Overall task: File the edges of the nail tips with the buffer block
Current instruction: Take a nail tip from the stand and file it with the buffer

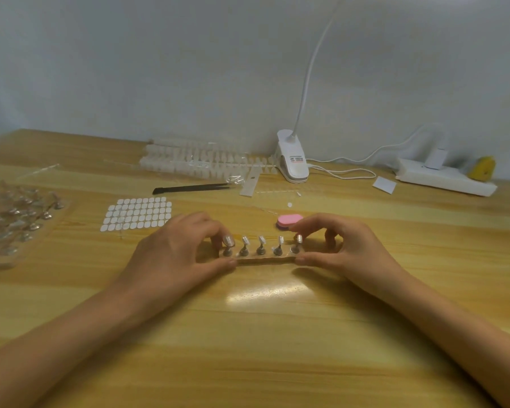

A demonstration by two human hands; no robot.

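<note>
The left hand pinches the 9 o'clock end of the holder strip between thumb and curled fingers. Five nail tips stand on pegs along it. The right hand pinches the 3 o'clock end. The pink buffer block lies on the table at the strip's 1 o'clock, near the right index finger.

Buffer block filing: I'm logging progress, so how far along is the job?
Done: five nail tips sit on stands along the holder strip. In hand: the left hand and right hand pinch the strip's ends on the table. Left: the pink buffer block lies behind the strip, not held, so filing appears not yet begun.
</note>
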